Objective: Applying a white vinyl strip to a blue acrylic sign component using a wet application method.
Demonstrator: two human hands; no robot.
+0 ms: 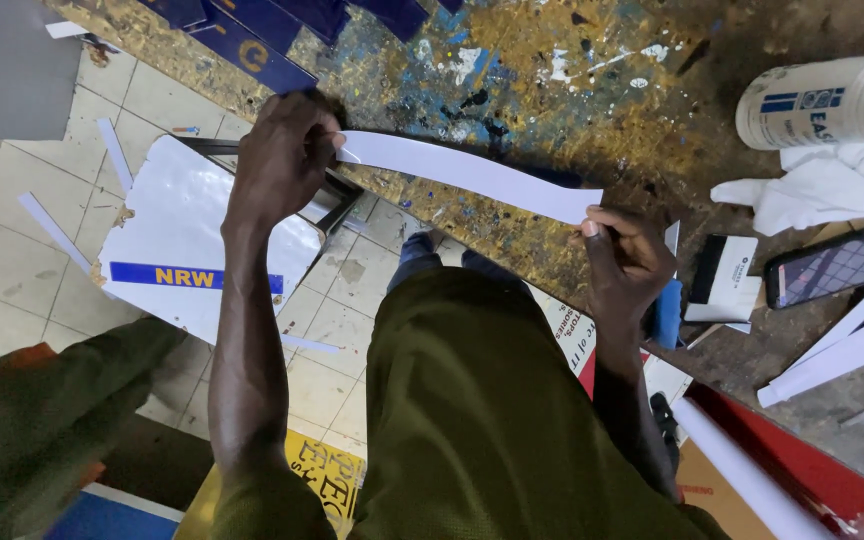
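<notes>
1. The right hand (624, 262) pinches one end of a long white strip (472, 177), grip closed on it.
2. The left hand (282, 155) pinches the other end, stretching the strip over the paint-stained bench (552, 90).
3. Farther right lie a phone (832, 268), a crumpled cloth (812, 190) and a roll (827, 100).

Paper strip (472, 177) was white; workbench (572, 90) ochre with blue-white paint splatter; trousers (472, 400) olive; floor tiles (12, 250) cream.
</notes>
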